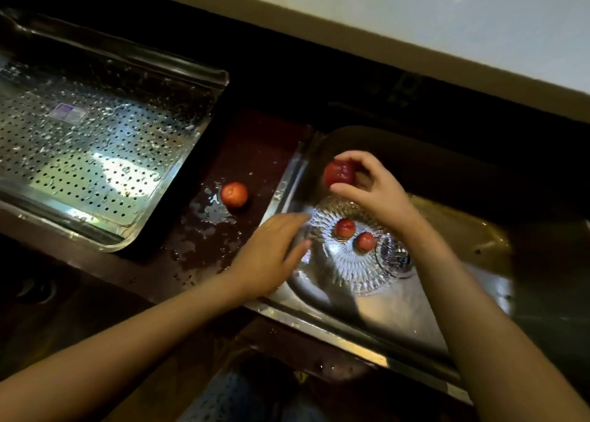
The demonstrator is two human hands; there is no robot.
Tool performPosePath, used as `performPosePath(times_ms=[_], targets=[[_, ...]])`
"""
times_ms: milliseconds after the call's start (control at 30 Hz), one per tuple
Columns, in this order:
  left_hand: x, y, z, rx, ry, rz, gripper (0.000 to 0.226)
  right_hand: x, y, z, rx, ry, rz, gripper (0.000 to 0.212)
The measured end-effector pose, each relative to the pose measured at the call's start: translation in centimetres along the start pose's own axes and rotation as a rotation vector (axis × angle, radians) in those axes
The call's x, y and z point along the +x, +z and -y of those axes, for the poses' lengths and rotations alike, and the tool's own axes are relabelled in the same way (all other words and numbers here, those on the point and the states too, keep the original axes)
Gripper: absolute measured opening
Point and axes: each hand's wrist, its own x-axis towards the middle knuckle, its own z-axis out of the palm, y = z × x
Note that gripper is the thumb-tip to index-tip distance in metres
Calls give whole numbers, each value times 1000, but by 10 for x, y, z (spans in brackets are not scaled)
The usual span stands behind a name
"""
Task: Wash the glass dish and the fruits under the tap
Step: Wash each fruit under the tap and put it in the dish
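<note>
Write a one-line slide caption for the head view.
Right hand holds a red fruit over the sink; two fruits lie in the glass dish.

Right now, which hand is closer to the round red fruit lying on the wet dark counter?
Left. The left hand is close beside the round red counter fruit; the right hand is farther off, holding another red fruit.

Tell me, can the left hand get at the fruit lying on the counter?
Probably yes: the left hand is open and holds nothing, and the fruit lies close beside it with nothing between.
</note>
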Motion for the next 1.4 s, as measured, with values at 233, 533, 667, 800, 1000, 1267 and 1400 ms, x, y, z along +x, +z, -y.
performPosePath(times_ms=[233,533,667,800,1000,1267,1400], targets=[[105,49,-124,-396,-120,108,29,-111,-68,-27,176,131,-471,41],[133,151,-262,-711,-102,585,30,-223,-144,-59,131,214,-949,41],[133,186,-295,-761,-178,757,29,-249,-159,-72,254,282,-1072,40],[138,207,-316,-764,-264,835,37,-260,-172,-80,330,383,-1200,39],[142,222,-329,-774,-246,763,36,-250,-178,-82,274,427,-1254,45],[152,216,-321,-934,-245,782,24,-245,-180,-86,278,387,-1229,48],[151,221,-317,-930,-173,840,23,-246,-182,-88,249,376,-1224,47]])
